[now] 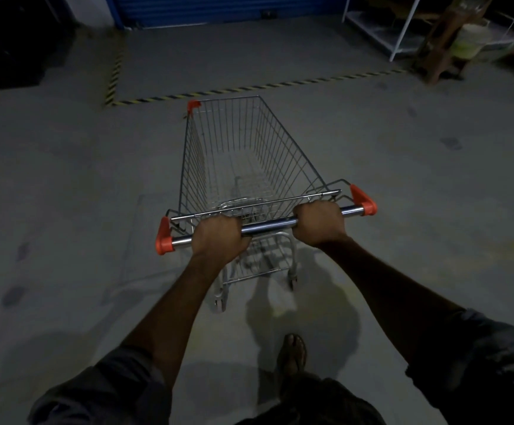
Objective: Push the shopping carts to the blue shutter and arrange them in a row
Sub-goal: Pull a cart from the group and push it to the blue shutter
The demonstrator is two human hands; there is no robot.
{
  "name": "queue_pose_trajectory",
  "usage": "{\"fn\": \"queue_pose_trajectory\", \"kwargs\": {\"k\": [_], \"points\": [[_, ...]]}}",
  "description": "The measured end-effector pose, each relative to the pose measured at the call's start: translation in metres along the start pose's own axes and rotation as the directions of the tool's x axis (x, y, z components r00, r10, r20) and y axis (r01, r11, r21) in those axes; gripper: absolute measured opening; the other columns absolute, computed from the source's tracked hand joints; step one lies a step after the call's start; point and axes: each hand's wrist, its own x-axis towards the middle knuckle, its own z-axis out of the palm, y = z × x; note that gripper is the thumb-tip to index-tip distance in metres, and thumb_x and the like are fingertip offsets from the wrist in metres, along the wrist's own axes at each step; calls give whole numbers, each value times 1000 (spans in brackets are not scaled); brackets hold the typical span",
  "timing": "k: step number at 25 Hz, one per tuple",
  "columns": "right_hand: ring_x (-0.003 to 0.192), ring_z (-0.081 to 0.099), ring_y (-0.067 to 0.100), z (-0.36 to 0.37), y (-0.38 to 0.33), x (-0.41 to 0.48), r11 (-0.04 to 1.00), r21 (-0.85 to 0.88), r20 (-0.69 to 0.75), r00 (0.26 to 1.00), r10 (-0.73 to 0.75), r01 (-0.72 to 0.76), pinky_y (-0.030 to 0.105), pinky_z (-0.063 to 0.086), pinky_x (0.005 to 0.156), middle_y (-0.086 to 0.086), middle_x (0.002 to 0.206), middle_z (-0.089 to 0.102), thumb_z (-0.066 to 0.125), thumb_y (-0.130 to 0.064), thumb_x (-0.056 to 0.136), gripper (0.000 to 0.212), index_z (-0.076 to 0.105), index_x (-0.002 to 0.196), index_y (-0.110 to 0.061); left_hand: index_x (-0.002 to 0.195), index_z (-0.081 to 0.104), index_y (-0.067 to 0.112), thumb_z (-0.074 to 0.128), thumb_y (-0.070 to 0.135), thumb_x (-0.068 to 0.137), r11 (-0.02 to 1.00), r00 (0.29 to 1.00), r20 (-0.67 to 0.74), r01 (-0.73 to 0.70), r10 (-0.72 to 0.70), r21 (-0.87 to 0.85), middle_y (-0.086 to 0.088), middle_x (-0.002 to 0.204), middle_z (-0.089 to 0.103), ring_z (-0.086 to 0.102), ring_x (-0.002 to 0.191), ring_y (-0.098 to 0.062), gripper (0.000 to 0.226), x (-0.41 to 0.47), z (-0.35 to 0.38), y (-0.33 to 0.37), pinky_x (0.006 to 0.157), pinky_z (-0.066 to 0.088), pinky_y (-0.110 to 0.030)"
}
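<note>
Wire shopping cart (243, 167), gripped at its handlebar (268, 225) by left hand (218, 234) and right hand (320, 223), sits well short of the blue shutter (228, 9); uneven pushing could veer it toward the white rack (403, 32).

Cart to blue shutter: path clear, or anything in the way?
Nothing visible blocks it. Between the shopping cart and the blue shutter lies only bare floor, crossed by flat black-and-yellow hazard tape. The white rack stands off to the right, out of the straight line.
</note>
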Motion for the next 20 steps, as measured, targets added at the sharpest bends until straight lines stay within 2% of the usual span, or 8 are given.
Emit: {"fn": "queue_pose_trajectory", "kwargs": {"k": [4,10,12,14,16,17,18,20], "points": [[69,65,22,8,15,73,998,49,-39,999,-38,40,29,44,66,-3,69,61,60,-38,80,14,60,77,-24,100,75,18,58,64,82,993,986,161,50,-32,-105,-8,102,75,71,96,-29,52,78,5,-25,76,52,-32],[79,70,24,11,36,181,987,97,-44,991,-122,126,30,42,70,1,79,71,60,-47,74,30,70,87,-23,100,75,19,63,63,81,975,957,287,106,-46,-197,-8,105,74,70,96,-28,50,174,10,-58,78,52,-32],[89,70,26,10,36,216,983,128,-23,991,-131,132,32,47,78,1,88,74,62,-50,72,32,70,91,-25,92,76,19,67,61,80,951,911,411,158,-36,-267,-5,91,76,71,83,-22,44,205,8,-73,75,56,-31],[94,69,27,10,37,255,982,140,19,991,-132,128,34,47,83,0,94,74,63,-52,71,35,70,92,-26,84,74,15,71,52,82,874,815,579,278,6,-399,-2,73,76,71,63,-16,38,241,8,-89,65,57,-29],[94,67,27,14,35,294,979,142,12,988,-151,148,34,46,81,0,94,72,61,-52,70,38,72,92,-24,91,73,6,73,44,86,780,709,703,410,54,-473,-5,71,76,68,53,-16,39,277,13,-108,52,52,-25],[92,67,27,17,33,315,979,130,-13,987,-158,158,33,46,79,1,92,71,60,-52,70,38,73,91,-23,92,71,3,73,43,87,766,678,731,430,75,-477,-7,71,76,67,51,-16,40,296,16,-118,48,50,-23],[91,68,27,20,31,333,981,115,-43,988,-151,155,33,47,78,1,91,71,57,-50,70,38,73,90,-22,91,71,3,72,41,88,769,669,738,426,88,-477,-8,70,75,64,48,-16,38,311,20,-127,45,48,-22],[89,70,29,22,20,367,988,80,-86,989,-122,129,32,50,79,4,89,73,51,-48,69,42,75,90,-21,82,70,6,73,38,87,788,716,694,383,76,-482,-7,62,72,59,42,-14,33,339,27,-150,41,44,-21]]}}
